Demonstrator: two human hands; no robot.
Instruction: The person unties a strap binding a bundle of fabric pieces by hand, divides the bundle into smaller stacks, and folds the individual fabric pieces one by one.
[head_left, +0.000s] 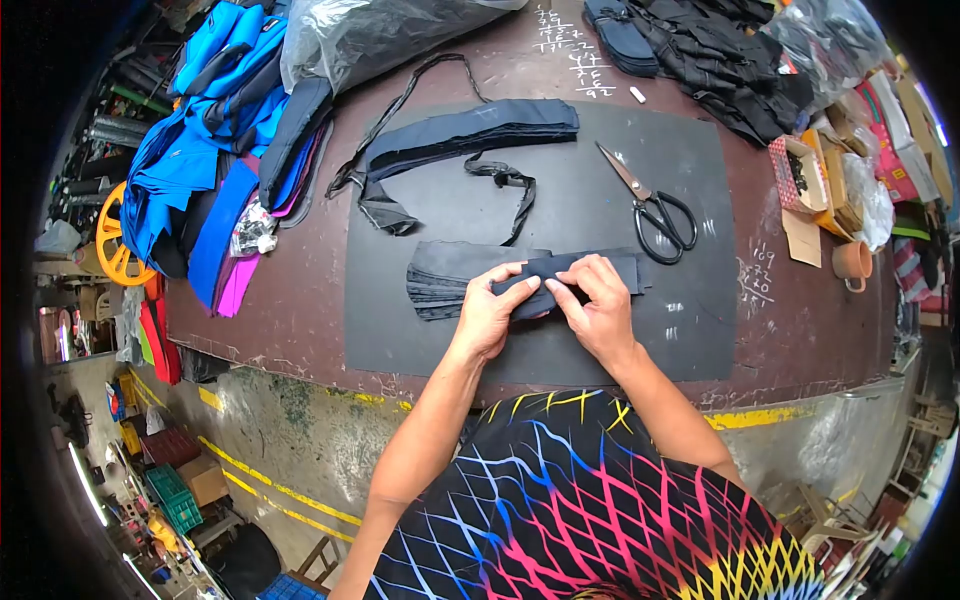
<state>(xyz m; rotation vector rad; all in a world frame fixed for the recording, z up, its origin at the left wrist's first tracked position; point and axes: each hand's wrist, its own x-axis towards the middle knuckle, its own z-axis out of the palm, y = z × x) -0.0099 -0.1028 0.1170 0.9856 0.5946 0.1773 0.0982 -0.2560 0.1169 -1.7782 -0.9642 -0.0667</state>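
Both my hands pinch a dark fabric strip [545, 267] over the black cutting mat [400, 345]. My left hand [490, 310] grips its left part, thumb on top. My right hand [600, 308] holds it farther right with thumb and fingers together. Beneath and to the left, a fanned stack of dark fabric pieces [435, 275] lies on the mat. Beyond my hands rests a stack of long dark fabric strips [470, 135], with a crumpled black strip [510, 180] curling beside it. Black-handled scissors [660, 215] lie to the right, blades pointing away.
Blue fabric pieces [215, 110] are piled at the left, near a grey plastic bag [390, 40]. Black fabric goods [710, 70] sit at the back right. A cup [852, 265] and a small box [797, 175] stand by the right edge. White chalk [637, 95] lies by written figures.
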